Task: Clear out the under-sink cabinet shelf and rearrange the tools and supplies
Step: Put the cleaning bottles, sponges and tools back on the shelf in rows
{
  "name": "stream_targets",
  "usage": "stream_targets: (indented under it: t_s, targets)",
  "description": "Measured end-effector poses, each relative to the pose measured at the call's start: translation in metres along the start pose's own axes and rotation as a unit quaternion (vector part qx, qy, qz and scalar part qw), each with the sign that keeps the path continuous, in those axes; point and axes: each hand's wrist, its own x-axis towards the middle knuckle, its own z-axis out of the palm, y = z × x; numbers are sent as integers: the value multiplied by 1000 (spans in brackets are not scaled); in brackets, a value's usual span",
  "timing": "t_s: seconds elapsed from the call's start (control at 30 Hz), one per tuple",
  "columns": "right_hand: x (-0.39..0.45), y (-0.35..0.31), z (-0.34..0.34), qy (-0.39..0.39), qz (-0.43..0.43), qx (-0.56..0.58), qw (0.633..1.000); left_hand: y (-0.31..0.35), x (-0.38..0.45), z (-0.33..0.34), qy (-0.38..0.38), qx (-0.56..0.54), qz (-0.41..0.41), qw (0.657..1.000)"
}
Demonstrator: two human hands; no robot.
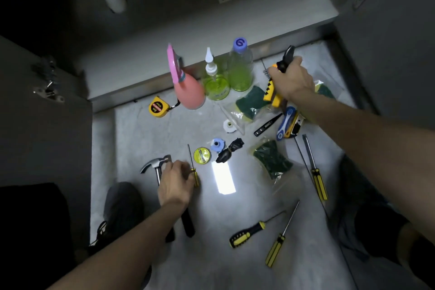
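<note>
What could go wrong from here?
1. The right hand grips pliers close beside the green bottles and pink sprayer; a careless swing could topple them.
2. The left hand covers the hammer and a small screwdriver; grabbing both may drop one.
3. Loose screwdrivers lie by the knee and could be knelt on.

"2m" on the yellow tape measure (158,107); a purple swirl logo on the bottle cap (240,43).
</note>
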Motion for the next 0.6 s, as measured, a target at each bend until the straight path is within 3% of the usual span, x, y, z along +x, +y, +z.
stream_targets:
  t_s: [0.13, 0.3, 0.4, 0.47, 0.6]
  targets:
    - [-76, -2, 24, -33, -19, 94, 995, -22, -23, 13, 5, -4, -57, 998]
    - [-177, 8, 65, -89, -75, 172, 978, -39, -38, 23, 20, -39, -46, 998]
    - [-222, 27, 77, -144, -130, 160, 968, -30, -31, 19, 54, -56, -29, 997]
    - [-240, 43, 83, -161, -155, 124, 967, -18, -17, 15, 32, -58, -28, 997]
    - [-259, 72, 87, -228, -72, 102, 966, 8, 14, 14, -42, 0, -25, 999]
